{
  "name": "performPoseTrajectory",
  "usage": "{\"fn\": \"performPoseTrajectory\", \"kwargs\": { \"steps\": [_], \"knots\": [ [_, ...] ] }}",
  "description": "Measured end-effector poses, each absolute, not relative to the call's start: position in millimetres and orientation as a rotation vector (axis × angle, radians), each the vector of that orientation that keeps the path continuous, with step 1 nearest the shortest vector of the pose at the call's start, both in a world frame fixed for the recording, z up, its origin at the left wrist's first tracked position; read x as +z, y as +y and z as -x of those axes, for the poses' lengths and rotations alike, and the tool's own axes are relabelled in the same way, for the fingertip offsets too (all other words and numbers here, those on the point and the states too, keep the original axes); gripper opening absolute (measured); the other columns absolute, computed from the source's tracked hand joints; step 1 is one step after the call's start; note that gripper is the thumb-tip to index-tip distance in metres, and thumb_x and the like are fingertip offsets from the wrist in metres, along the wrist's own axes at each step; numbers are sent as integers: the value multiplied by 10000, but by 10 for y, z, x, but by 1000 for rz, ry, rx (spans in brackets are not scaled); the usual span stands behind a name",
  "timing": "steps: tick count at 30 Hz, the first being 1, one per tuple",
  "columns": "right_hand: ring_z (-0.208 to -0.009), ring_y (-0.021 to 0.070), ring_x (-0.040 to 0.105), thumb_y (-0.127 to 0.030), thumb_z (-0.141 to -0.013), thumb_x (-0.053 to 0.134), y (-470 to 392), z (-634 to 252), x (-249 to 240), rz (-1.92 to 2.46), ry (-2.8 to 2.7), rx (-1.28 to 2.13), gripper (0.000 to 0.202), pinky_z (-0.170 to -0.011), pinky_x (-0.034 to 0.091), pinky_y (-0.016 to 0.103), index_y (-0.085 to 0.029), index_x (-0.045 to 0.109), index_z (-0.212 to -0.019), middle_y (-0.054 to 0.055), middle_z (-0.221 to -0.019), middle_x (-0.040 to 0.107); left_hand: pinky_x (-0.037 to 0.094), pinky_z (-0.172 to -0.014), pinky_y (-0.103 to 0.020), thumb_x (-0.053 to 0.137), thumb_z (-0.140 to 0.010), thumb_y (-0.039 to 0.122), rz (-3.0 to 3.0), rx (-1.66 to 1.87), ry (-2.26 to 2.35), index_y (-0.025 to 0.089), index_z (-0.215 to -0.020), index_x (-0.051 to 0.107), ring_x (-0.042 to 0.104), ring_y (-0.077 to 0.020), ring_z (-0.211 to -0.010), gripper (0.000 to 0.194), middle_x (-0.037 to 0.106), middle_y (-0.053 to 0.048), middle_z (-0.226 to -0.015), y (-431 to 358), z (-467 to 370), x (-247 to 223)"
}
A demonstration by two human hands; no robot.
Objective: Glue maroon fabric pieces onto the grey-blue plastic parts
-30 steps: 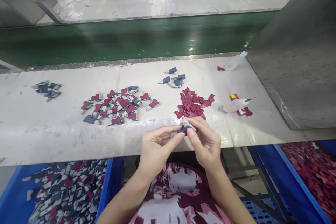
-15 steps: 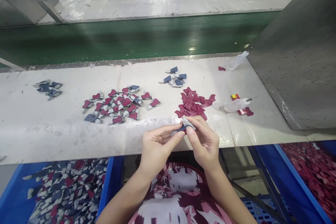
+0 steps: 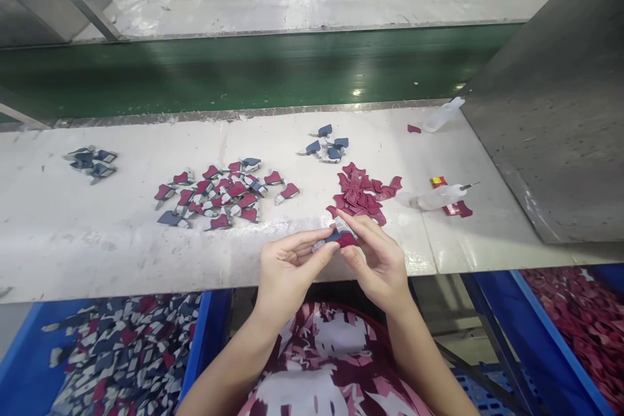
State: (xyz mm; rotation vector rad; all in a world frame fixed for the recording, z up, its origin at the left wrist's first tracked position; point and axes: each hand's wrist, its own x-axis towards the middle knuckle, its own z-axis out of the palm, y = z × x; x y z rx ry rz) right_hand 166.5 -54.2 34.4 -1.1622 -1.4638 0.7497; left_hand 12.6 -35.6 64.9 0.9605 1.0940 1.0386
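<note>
Between my two hands is a small grey, navy and maroon plastic part (image 3: 345,238), held just above the near edge of the worktop. My left hand (image 3: 287,266) pinches its left end between thumb and fingers. The thumb and fingers of my right hand (image 3: 383,263) close on its right side, where the maroon face shows. Right behind my fingers lies a heap of loose maroon pieces (image 3: 361,192). Left of my hands spreads a pile of grey parts with maroon faces (image 3: 224,192). A few navy-faced parts (image 3: 325,143) sit farther back.
More navy-faced parts (image 3: 92,162) lie at far left. Clear squeeze bottles (image 3: 441,197) and a small red-yellow box (image 3: 451,207) are at right, near a metal panel (image 3: 560,117). Below the worktop (image 3: 121,260) stand blue bins of assembled parts (image 3: 131,351) and maroon pieces (image 3: 580,325).
The part has turned between my fingers, so more of its maroon face shows. My right thumb has shifted lower on it. The piles on the worktop stay the same.
</note>
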Motion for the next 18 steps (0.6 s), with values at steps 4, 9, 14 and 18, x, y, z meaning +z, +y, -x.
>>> {"fn": "performPoseTrajectory", "kwargs": {
  "steps": [4,9,14,18],
  "knots": [
    [-895,171,622,-230,-944,636,-551,-1604,290,1166,-1319,793,319,-758,522,297,-292,692,-1251,41,-963,651,661,-842,-276,838,-739,176,-965,1057,1086,213,-925,832,789,-241,-899,189,812,-50,-962,-356,-133,659],
    [-889,164,646,-269,-932,662,-559,-1540,262,1179,-1162,865,233,-775,538,293,-305,731,-1152,32,-965,679,664,-846,-301,836,-743,192,-996,1035,1090,196,-947,829,788,-254,-905,204,811,-61,-964,-347,-119,621],
    [-883,180,683,-399,-880,727,-507,-1529,271,1202,-1020,991,231,-804,572,315,-288,766,-1079,31,-942,726,668,-811,-277,852,-729,208,-1096,999,1112,189,-1043,811,791,-240,-883,317,807,-62,-1021,-339,-73,549],
    [-844,198,690,-539,-804,765,-486,-1574,241,1168,-1049,1034,420,-760,594,342,-294,745,-1145,34,-944,743,664,-733,-242,802,-800,260,-1232,999,1161,198,-1064,808,792,-212,-811,272,813,-55,-991,-341,-49,542]
  ]
}}
